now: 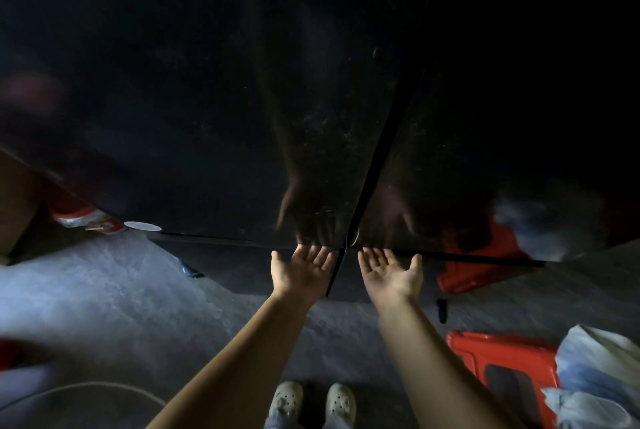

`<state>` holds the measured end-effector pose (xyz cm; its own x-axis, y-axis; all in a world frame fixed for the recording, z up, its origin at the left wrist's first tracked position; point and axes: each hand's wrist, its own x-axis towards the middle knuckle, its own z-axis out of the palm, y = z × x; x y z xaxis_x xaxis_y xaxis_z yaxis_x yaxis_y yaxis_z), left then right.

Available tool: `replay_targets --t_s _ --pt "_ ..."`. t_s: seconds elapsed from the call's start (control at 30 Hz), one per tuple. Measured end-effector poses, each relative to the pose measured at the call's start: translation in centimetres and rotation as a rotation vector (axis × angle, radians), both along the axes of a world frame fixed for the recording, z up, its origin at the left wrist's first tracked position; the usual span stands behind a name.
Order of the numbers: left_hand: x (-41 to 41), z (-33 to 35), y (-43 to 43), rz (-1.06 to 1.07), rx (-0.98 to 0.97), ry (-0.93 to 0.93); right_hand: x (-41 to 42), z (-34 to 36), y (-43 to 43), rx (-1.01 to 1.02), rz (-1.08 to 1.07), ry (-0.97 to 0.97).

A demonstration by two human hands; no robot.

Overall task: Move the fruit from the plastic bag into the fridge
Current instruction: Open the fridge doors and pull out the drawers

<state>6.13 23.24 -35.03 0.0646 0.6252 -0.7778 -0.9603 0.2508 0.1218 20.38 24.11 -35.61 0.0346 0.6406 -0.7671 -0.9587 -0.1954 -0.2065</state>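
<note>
A tall black glossy fridge (242,99) fills the upper view, its two upper doors shut and meeting at a dark seam (381,151). My left hand (301,271) and my right hand (391,274) are palm-up, fingers spread, fingertips at the bottom edge of those doors on either side of the seam. Both hands hold nothing. A pale plastic bag (599,359) sits at the lower right on a red stool (502,356); the fruit inside is not visible.
Grey concrete floor (104,290) lies below. A red and white object (86,219) and a white disc (142,226) sit at the fridge's left corner. My feet in pale clogs (311,401) stand at the bottom. The doors reflect the stool and bag.
</note>
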Motion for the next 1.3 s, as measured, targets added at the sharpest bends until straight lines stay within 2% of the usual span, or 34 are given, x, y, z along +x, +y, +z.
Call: replay_targets --t_s 0.17,0.3,0.53,1.1,1.3 --pt "0.1 0.1 -0.1 0.055 -0.005 -0.002 -0.2 0.0 0.0 0.022 -0.038 0.037" --pt "-0.1 -0.1 -0.2 0.047 -0.015 0.027 1.1 -0.6 -0.1 0.046 0.012 0.037" --pt "-0.1 -0.7 -1.6 0.042 -0.013 0.075 2.2 -0.7 -3.8 0.063 0.092 -0.049" --pt "-1.8 0.0 -10.3 -0.048 0.133 0.103 3.0 0.3 -6.0 0.134 0.249 -0.195" --pt "-2.5 -0.7 -12.8 -0.072 0.139 0.22 3.1 0.4 -8.2 0.133 0.266 -0.235"
